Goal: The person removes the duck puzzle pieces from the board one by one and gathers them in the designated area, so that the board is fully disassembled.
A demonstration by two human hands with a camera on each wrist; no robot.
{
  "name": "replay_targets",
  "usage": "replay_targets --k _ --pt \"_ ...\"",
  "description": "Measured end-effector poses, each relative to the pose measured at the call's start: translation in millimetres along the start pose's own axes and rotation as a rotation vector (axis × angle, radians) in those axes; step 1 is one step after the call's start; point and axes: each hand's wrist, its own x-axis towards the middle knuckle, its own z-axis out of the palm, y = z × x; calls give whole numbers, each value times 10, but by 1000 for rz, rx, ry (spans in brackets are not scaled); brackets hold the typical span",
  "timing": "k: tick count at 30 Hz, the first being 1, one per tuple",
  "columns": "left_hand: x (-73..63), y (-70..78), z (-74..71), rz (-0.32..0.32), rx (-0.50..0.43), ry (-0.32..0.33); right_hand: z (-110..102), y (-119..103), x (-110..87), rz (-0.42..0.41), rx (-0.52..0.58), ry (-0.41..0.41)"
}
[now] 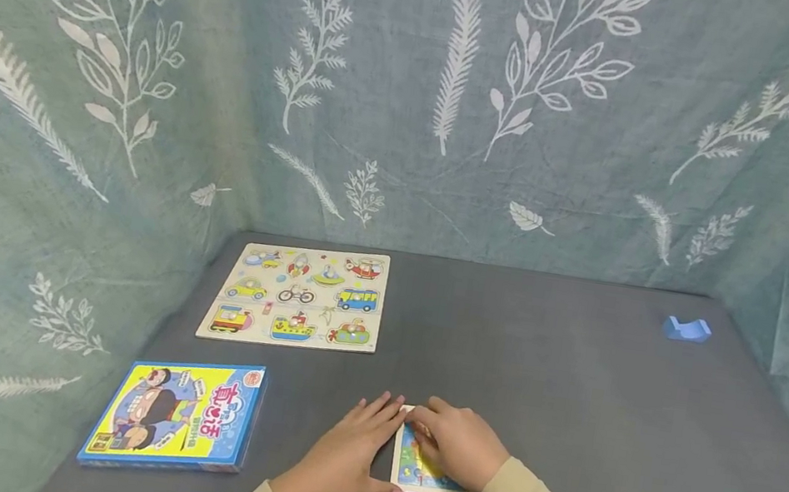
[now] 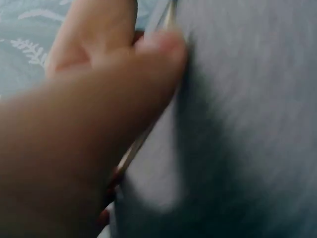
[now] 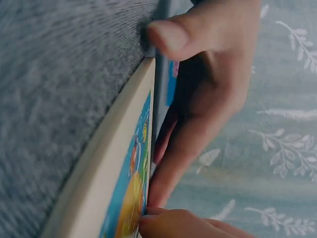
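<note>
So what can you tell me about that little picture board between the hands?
The picture board is small and four-sided, with a pale, wood-like rim around a picture in blue, yellow, orange and green. It lies flat on the dark grey table. The left hand lies along its left edge, thumb by the near corner; the right hand covers its upper right part, seemingly touching the picture. What that hand covers is hidden.

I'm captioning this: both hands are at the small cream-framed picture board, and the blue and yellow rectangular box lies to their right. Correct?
No: the blue and yellow rectangular box lies to the left of the left hand and right hand, as the head view shows. Both hands are at the small cream-framed picture board.
</note>
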Motion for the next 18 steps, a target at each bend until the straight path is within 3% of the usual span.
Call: replay_targets --k 4,8,13,18 --pt "-42 9 -74 38 100 -19 20 4 -19 -9 -1 25" --pt "-84 20 -117 84 139 10 15 -17 -25 -20 -27 46" --pt "-67 38 -73 118 188 64 1 -49 -26 7 -65 78" --pt "-41 32 -28 127 187 95 8 -45 -14 30 -84 55"
